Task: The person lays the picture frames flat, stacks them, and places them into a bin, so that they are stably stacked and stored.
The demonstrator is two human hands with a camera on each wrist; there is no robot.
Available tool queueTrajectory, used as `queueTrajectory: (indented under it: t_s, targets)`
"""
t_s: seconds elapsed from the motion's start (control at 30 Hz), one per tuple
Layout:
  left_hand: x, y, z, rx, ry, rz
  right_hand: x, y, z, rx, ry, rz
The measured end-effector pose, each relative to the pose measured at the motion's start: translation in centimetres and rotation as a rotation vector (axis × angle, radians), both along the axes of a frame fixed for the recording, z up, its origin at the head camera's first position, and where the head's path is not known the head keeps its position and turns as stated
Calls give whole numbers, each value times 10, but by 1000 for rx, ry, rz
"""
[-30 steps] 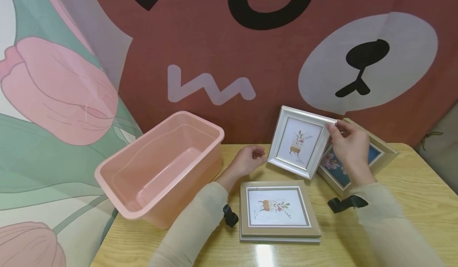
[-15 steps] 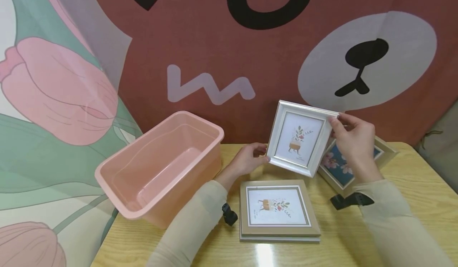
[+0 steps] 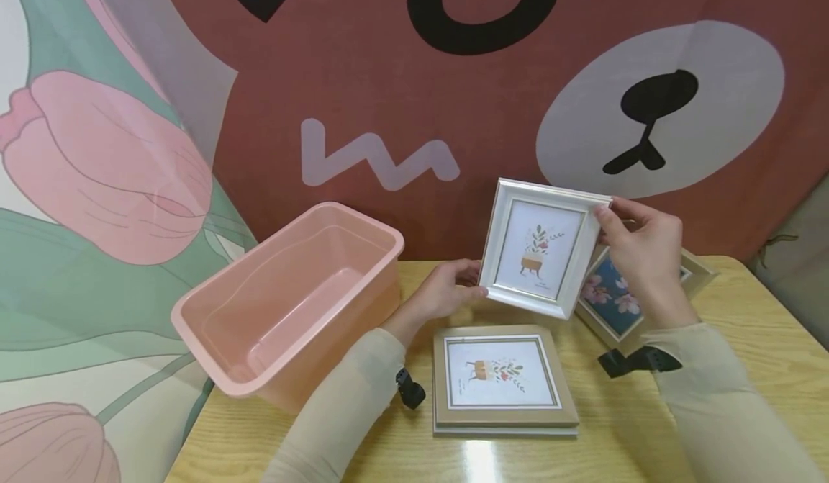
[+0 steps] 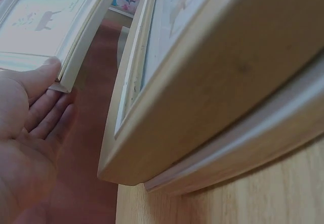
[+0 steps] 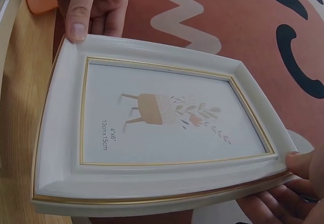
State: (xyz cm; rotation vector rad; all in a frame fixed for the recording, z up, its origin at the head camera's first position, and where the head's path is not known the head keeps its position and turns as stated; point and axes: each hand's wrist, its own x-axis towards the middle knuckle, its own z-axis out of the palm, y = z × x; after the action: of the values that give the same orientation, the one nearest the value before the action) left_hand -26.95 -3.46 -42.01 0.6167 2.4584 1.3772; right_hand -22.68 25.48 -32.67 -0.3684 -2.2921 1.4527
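Observation:
A white picture frame [image 3: 490,253] with a thin gold inner line and a flower-pot print is held tilted above the table, its front facing me. My right hand [image 3: 644,256] grips its upper right corner, thumb on the front and fingers behind. At the lower left corner, my left hand [image 3: 447,290] pinches the edge; the left wrist view shows the thumb [image 4: 48,72] on the front and fingers underneath. Below lies a tan picture frame [image 3: 505,418] flat on a pale one. Partly hidden behind my right hand, another tan frame [image 3: 696,274] with a pink-blossom picture leans at an angle.
A pink plastic bin [image 3: 388,271] stands on the left of the wooden table [image 3: 745,368], with no objects visible inside. Behind the table hangs a cloth [image 3: 363,94] printed with a brown bear. Black straps circle both wrists.
The white picture frame has risen slightly and shifted a little left with my right hand. My left hand has come from beside the frame to pinch its lower left corner.

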Motion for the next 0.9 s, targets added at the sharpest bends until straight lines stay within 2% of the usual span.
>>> queueTrajectory:
  t_s: [0.23,0.6,0.9]
  targets:
    - [0,-4,-3,43,36,-51,2,0,2,3,-41,-1]
    - [0,-18,-8,135,-12,-124,10,-4,6,5,1,60]
    - [4,-30,-10,103,-37,-177,17,-9,8,5,8,111]
